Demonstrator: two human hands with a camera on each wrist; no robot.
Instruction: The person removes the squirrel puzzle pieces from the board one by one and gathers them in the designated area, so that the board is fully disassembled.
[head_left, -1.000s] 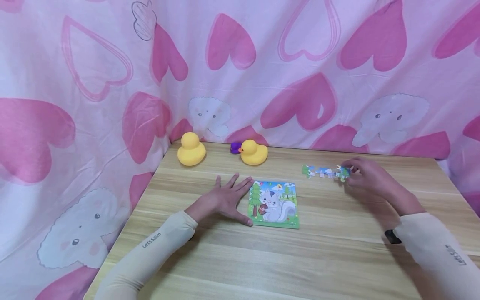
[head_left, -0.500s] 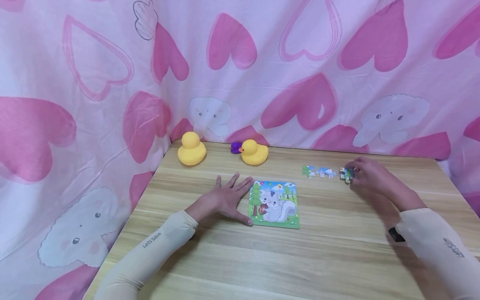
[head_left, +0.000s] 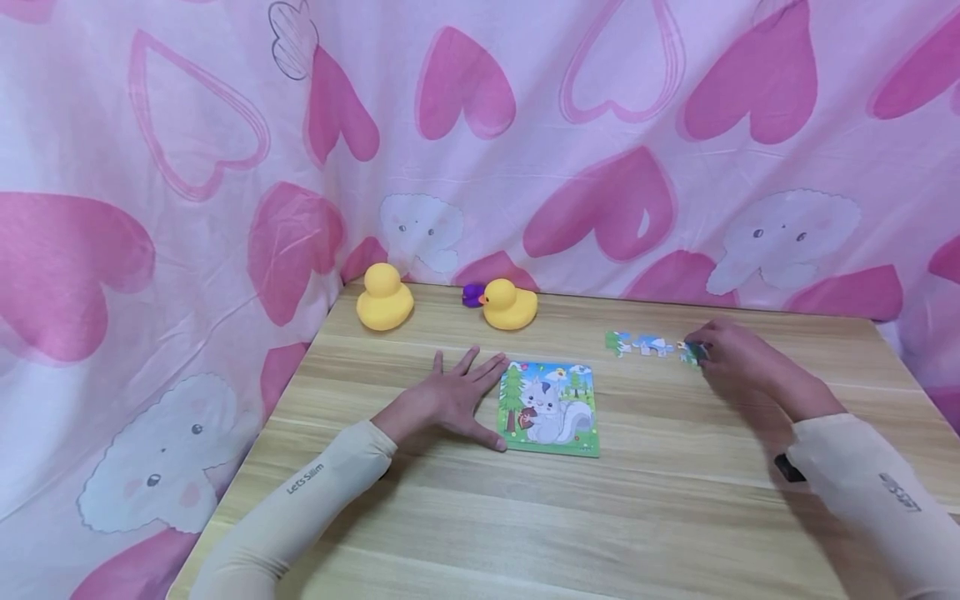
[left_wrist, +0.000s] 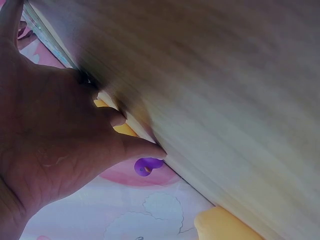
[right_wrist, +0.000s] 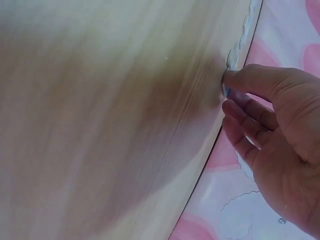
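A square puzzle [head_left: 546,408] with a squirrel picture lies flat in the middle of the table. My left hand [head_left: 459,402] rests on the table with fingers spread, thumb and fingertips at the puzzle's left edge. In the left wrist view the same hand [left_wrist: 55,120] has its fingers apart. At the right, my right hand [head_left: 738,358] pinches a puzzle piece [head_left: 699,352] between thumb and fingers; the piece looks tilted and partly hidden. In the right wrist view the hand [right_wrist: 280,130] shows thumb and index finger close together on it. Loose pieces [head_left: 651,345] lie in a row to its left.
Two yellow toy ducks stand near the back edge, one at left [head_left: 385,298] and one further right [head_left: 512,306]. A small purple toy [head_left: 472,295] sits beside the right duck. A pink heart-patterned curtain [head_left: 465,167] hangs behind the wooden table [head_left: 540,525].
My right hand has drawn its puzzle piece slightly right, away from the other pieces, and the piece now appears tilted. The left hand stays in place.
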